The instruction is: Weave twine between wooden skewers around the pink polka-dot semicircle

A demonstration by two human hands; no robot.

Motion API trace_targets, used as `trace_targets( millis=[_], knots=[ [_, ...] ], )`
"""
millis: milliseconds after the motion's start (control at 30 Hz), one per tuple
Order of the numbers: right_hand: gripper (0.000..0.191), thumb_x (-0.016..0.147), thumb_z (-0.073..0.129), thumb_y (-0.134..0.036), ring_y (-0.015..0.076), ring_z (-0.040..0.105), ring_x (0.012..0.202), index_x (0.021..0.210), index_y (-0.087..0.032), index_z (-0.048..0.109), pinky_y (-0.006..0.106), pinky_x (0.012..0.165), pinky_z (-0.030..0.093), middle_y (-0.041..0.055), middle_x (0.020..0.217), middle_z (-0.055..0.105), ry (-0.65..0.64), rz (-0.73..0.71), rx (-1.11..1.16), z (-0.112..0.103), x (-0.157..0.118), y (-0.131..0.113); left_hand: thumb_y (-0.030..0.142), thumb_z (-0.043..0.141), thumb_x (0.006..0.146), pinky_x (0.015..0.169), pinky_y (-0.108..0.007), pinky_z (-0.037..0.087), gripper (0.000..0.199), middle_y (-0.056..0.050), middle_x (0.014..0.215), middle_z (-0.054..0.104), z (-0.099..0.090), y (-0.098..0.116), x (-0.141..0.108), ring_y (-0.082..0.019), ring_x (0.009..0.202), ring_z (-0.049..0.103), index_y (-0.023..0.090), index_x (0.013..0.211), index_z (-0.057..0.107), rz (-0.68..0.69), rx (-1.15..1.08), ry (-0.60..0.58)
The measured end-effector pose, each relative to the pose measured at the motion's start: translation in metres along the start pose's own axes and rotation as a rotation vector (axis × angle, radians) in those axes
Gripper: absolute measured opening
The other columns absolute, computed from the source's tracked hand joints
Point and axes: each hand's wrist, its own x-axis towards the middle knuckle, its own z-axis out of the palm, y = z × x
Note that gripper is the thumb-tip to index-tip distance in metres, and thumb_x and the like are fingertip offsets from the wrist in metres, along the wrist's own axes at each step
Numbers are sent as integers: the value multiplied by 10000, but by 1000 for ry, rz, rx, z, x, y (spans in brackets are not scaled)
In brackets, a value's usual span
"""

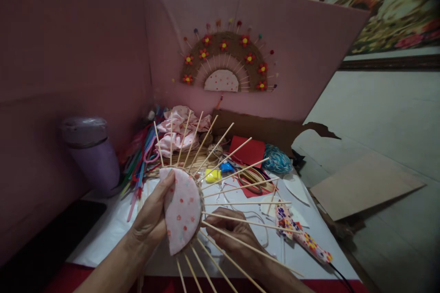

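Note:
A half-round piece covered in pale dotted cloth (182,210) is held up in front of me, its straight side toward the left. Thin wooden sticks (240,187) fan out from its curved edge, which has a brown cord-like trim. My left hand (154,213) grips it at the straight side, thumb on the cloth. Behind the sticks, my right hand (232,233) is at the curved edge with its fingers curled together; what lies between the fingertips is hidden. A flowered glue gun (302,236) lies right of my right hand.
A purple tumbler (92,155) stands at the left. Behind are crumpled pink cloth (182,126), blue yarn (277,159), red sheets (242,149), scissors (252,181) and a yellow packet (213,175). A finished-looking fan decoration (227,41) hangs on the pink board (292,46).

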Motion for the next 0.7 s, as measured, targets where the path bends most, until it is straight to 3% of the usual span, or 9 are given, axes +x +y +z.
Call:
trace_targets(
  millis=[400,700],
  knots=[
    [180,726,615,-334,71,356,503,674,-162,632,204,457,280,-35,559,437,21,-33,-28,3,0,-2,157,519,791,621,-287,546,120,-48,624,694,3,1,-1,-157,553,651,136,743,627,-17,-4,7],
    [143,699,647,-325,102,473,588,729,-193,693,220,545,381,-1,638,554,95,31,20,4,-2,-1,171,550,771,621,-277,542,85,-55,657,694,1,-1,3,-172,583,658,130,782,624,-4,-5,-3]
  ],
)
